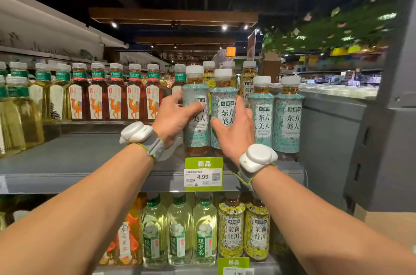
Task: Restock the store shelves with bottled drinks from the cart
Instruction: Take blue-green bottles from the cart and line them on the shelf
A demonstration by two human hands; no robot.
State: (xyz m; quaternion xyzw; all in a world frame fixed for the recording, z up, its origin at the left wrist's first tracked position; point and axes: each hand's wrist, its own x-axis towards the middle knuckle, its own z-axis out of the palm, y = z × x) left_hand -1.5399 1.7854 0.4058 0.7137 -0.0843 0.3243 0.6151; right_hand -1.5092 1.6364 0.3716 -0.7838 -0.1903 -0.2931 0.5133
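Left grip (174, 117) curled round the left bottle (195, 85), right grip (235, 133) round the right bottle (223, 99), I'm placing both on the shelf (90, 157); next I'd release and align them.

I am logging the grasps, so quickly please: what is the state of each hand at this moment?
Left hand: grips the leftmost teal-label bottle.
Right hand: grips the second teal-label bottle, just beside it.

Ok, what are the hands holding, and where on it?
Left hand grips one teal tea bottle around its labelled middle; right hand grips the neighbouring bottle likewise.
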